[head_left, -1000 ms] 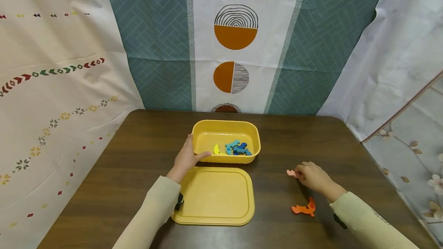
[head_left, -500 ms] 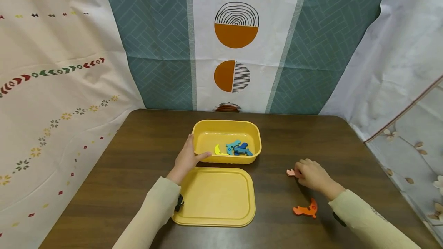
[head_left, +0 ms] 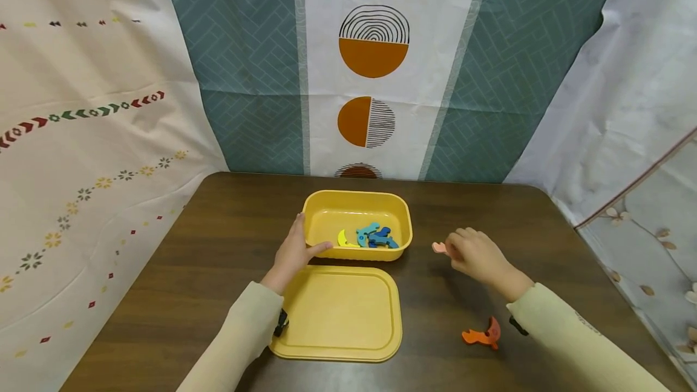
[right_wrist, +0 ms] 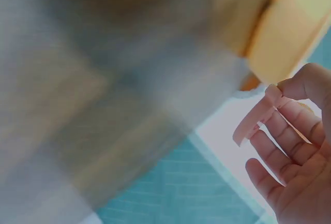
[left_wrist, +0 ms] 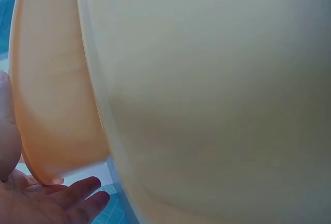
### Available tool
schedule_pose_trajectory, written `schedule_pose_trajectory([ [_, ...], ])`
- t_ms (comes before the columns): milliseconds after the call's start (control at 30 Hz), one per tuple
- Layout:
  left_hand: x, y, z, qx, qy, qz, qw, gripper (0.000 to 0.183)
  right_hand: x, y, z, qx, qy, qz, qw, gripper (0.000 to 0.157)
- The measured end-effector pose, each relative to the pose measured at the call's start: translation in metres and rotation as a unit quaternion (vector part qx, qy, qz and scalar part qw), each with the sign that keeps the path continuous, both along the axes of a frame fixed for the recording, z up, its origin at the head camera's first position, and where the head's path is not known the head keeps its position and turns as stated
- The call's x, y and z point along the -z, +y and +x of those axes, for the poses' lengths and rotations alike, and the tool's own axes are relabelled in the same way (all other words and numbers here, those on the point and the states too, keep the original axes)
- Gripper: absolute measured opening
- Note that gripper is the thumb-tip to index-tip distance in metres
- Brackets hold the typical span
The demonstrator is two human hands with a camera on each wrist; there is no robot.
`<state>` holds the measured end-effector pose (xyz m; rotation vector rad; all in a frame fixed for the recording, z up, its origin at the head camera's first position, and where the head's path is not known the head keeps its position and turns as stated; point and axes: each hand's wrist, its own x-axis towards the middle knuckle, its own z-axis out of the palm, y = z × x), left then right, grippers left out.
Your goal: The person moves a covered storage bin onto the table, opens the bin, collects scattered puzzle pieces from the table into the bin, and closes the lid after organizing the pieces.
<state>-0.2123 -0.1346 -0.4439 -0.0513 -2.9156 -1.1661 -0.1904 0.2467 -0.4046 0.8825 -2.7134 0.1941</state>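
Note:
My left hand (head_left: 294, 251) holds the front left corner of a yellow plastic box (head_left: 356, 197), thumb along the front wall and fingers along the left side. Inside the box lie a yellow crescent piece (head_left: 342, 238) and several light and dark blue shaped pieces (head_left: 383, 241). To the right of the box, my right hand (head_left: 479, 257) pinches a small flat pink piece (right_wrist: 253, 118) between thumb and fingers, raised over the table. Its outline is partly hidden by the fingers. An orange animal-shaped piece (head_left: 481, 336) lies on the table below the right forearm.
A flat yellow lid (head_left: 343, 313) lies in front of the box, its left edge under the left forearm. The dark wooden table (head_left: 218, 228) ends at a patterned curtain (head_left: 247, 107) behind, with light cloths at both sides.
My right hand has lifted the pink piece from the table and moved it away from me and left, closer to the box. The left hand stays at the box.

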Motion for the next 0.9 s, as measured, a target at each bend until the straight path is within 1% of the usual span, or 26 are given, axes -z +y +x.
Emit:
schedule_pose_trajectory([
  [200,0.0,0.0,0.0,-0.003,0.001,0.0,1.0,0.102,-0.02,-0.023,-0.013,-0.016,0.029,-0.021,0.999,0.025],
  [300,-0.001,0.0,-0.001,-0.004,-0.002,0.002,1.0,0.103,-0.029,-0.037,-0.017,-0.027,0.029,-0.024,0.999,0.022],
  [400,-0.002,0.0,-0.001,-0.001,-0.002,-0.001,1.0,0.103,-0.035,-0.051,-0.02,-0.029,0.022,-0.023,0.999,0.019],
  [533,-0.001,-0.001,0.0,0.005,0.0,-0.007,1.0,0.103,-0.04,-0.068,-0.026,-0.03,0.025,-0.037,0.999,0.017],
  [700,-0.001,0.0,-0.001,0.005,0.002,-0.012,0.9999,0.103,-0.041,-0.084,-0.034,-0.037,0.03,-0.063,0.997,0.015],
  [900,-0.001,-0.001,-0.001,0.001,0.001,-0.003,1.0,0.103,-0.041,-0.101,-0.04,-0.035,0.014,-0.066,0.997,0.014],
])
